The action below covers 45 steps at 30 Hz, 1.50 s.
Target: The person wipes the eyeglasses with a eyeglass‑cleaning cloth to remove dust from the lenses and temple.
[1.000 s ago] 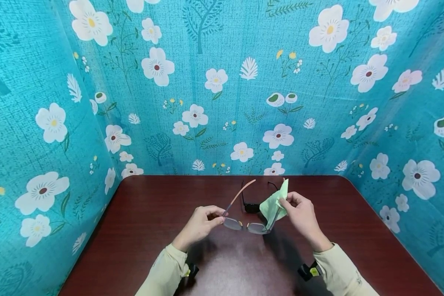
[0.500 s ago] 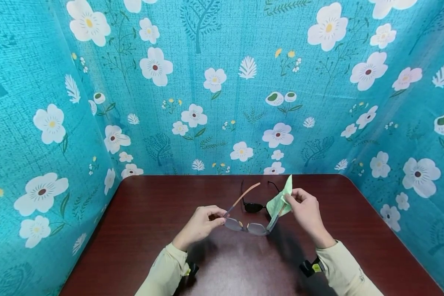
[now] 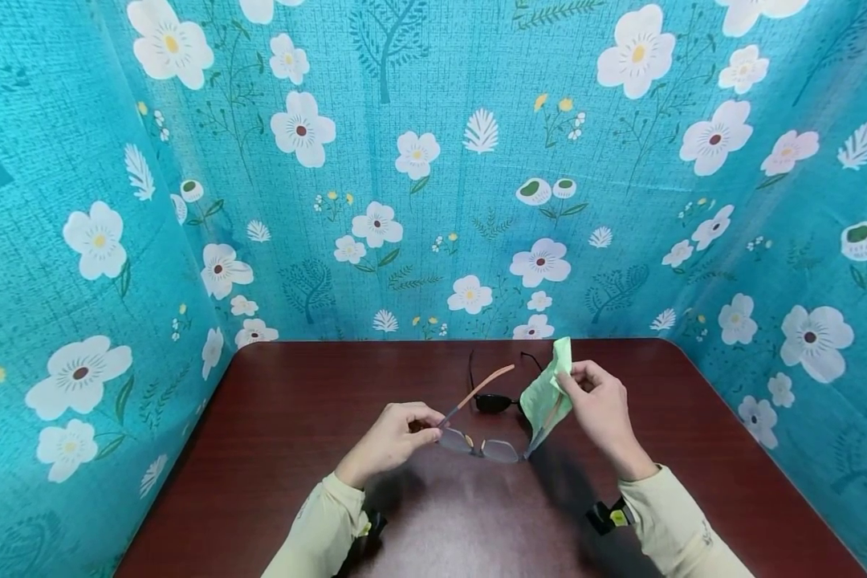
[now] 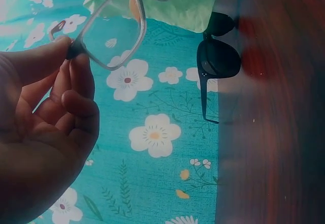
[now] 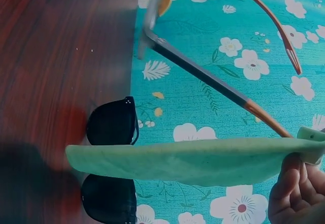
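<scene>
My left hand (image 3: 393,441) pinches a pair of clear-lensed eyeglasses (image 3: 500,451) between thumb and fingers at one hinge corner. The glasses are held up off the table with both temples unfolded. In the left wrist view, the thumb and forefinger meet on the frame's dark corner (image 4: 76,49). A thin pale green cloth (image 3: 542,393) is pinched by my right hand (image 3: 603,413) at the other temple. Seen from the right wrist, that grey temple (image 5: 203,76) ends in an orange-brown tip, which runs to the cloth beside the fingers (image 5: 289,181); its very end is hidden.
Black sunglasses (image 3: 493,403) rest on the dark red-brown table (image 3: 318,393) behind the eyeglasses, partly covered by the cloth in the head view. A blue flowered curtain (image 3: 419,241) hangs along the table's back and sides.
My right hand and the cloth have shifted a little to the right, uncovering more of the sunglasses. The eyeglasses have tilted slightly, the left temple's tip going lower and right. My left hand stays almost still.
</scene>
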Available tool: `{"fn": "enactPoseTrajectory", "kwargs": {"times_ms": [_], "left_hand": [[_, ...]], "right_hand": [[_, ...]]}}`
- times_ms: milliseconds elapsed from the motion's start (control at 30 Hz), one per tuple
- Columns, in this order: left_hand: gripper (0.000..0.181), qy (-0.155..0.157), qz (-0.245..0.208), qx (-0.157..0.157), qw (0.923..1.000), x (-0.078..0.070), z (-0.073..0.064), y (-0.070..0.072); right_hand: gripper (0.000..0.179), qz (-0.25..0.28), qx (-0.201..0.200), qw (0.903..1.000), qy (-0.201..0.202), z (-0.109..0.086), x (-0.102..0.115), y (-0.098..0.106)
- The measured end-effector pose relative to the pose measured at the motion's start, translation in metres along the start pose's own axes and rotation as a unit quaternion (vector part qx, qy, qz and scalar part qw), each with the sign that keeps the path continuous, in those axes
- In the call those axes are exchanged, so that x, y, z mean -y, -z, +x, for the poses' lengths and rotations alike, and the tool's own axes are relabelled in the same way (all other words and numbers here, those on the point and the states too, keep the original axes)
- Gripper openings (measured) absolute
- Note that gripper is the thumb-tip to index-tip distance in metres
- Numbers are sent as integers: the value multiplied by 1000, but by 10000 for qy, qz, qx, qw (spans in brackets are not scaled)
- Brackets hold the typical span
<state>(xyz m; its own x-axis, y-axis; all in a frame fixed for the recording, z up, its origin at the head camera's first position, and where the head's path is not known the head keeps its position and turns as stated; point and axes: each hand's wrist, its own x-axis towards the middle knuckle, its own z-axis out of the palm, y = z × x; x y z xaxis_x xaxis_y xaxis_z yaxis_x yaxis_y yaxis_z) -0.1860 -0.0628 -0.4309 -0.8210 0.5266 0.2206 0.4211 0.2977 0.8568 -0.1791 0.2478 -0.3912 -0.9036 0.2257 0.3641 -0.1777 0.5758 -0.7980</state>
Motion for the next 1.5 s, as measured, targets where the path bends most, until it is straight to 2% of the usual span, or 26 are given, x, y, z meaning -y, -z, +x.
{"fn": "enactPoseTrajectory", "kwargs": {"times_ms": [33, 133, 200, 267, 367, 400, 500, 567, 700, 800, 900, 1033, 1167, 1400, 1500], "left_hand": [[12, 23, 2, 14, 10000, -1, 0, 0], [12, 33, -12, 75, 10000, -17, -2, 3], [13, 37, -23, 111, 9999, -17, -3, 3], [13, -10, 24, 133, 9999, -15, -3, 4], [13, -74, 6, 84, 9999, 1, -1, 3], [13, -90, -23, 45, 9999, 2, -2, 4], [12, -47, -229, -173, 9996, 2, -3, 6], [13, 35, -321, -389, 9987, 2, -3, 8], [14, 9, -374, -896, 9953, -1, -3, 9], [15, -132, -429, -1198, 9918, -14, -5, 13], [15, -141, -568, -1410, 9883, -27, -7, 17], [16, -46, -765, -1681, 9828, -31, -8, 20], [16, -32, -963, -1911, 9768, -30, -6, 22], [18, 10, -1061, -2073, 9725, -30, -4, 21], [17, -94, -1034, -2176, 9705, -32, -4, 20]], "right_hand": [[17, -12, 0, 10000, -5, 0, 0, 0], [18, 20, -33, 10000, -35, 2, 1, 2], [18, 82, -76, 9999, -56, 3, 1, 3], [18, 146, -152, 9997, -82, 4, 1, 4], [18, 271, -279, 9992, -86, 6, 1, 8], [19, 317, -313, 9990, -68, 6, 2, 9], [19, 435, -401, 9982, -2, 5, 3, 11], [20, 458, -397, 9981, 56, 5, 3, 12], [20, 346, -367, 9986, 141, 2, 2, 11], [19, 284, -408, 9985, 233, 0, 2, 10], [18, 343, -378, 9980, 366, -2, 4, 8], [13, 222, -275, 9970, 691, -6, 7, 7], [10, -81, -304, 9921, 1212, -10, 9, 4], [26, -238, -386, 9718, 2313, -16, 12, 1], [30, -284, -304, 9621, 2696, -18, 14, -1]]}}
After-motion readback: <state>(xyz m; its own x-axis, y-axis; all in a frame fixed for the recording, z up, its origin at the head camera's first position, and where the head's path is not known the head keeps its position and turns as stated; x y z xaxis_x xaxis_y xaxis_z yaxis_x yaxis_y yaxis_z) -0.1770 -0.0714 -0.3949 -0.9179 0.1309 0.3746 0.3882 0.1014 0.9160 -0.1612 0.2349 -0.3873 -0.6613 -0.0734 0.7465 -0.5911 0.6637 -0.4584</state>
